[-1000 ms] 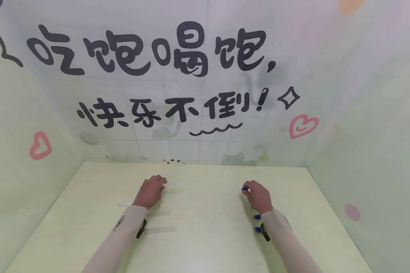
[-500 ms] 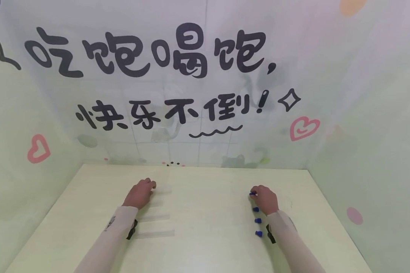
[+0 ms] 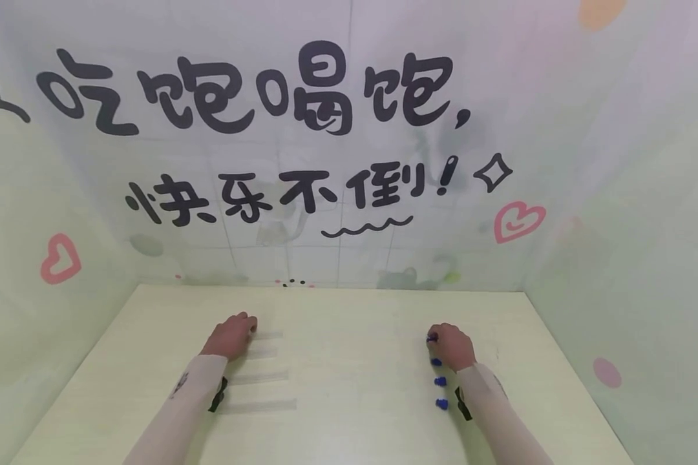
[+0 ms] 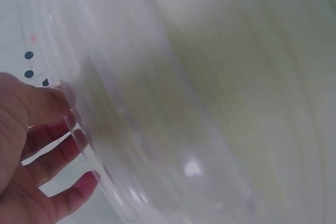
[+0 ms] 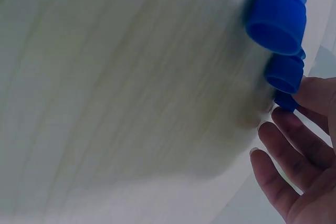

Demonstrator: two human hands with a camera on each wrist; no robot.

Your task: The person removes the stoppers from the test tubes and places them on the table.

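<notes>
In the head view, my left hand is at the far left of the table, its fingers at the left end of the farthest clear plastic tube. The left wrist view shows the thumb and fingers pinching a clear tube's end, with nearer tubes large and blurred in front. My right hand pinches a small blue cap between thumb and fingers, low over the table. In the right wrist view, that cap is partly hidden behind a hollow blue cap and a nearer one.
More clear tubes lie in parallel toward the person, partly behind the left forearm. Several blue caps form a row beside the right wrist. A printed wall covering closes off the back and sides of the pale wooden table.
My left hand has moved left with the farthest tube, which now lines up more with the others. My right hand has moved slightly right with its cap. The view has tilted slightly upward.
</notes>
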